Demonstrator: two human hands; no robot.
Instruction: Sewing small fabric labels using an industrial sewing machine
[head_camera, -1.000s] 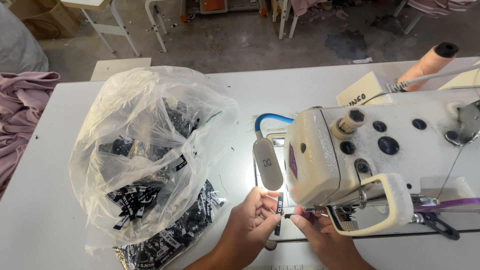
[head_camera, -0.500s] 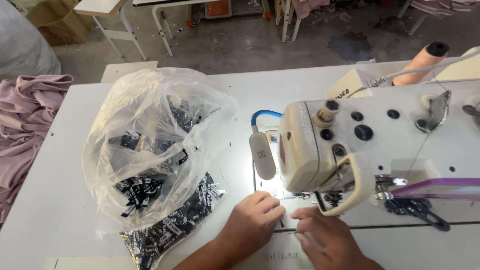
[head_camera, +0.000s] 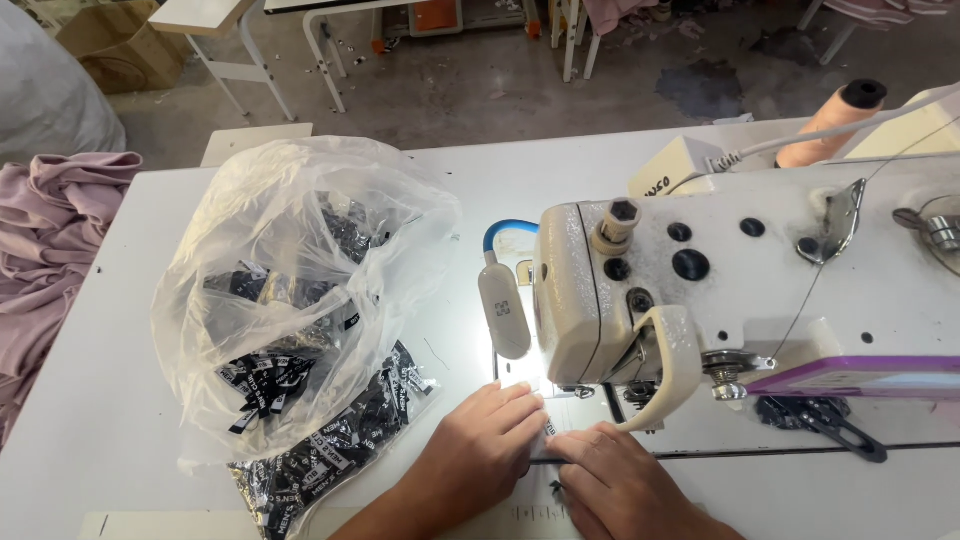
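Where hands (head_camera: 480, 450) meet: sm. label (head_camera: 549, 426)

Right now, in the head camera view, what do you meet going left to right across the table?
Pink cloth → clear plastic bag of black labels → small lamp → sewing machine → peach thread cone.

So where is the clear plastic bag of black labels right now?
In the head view, the clear plastic bag of black labels lies on the white table, left of the cream sewing machine and just up-left of the left hand.
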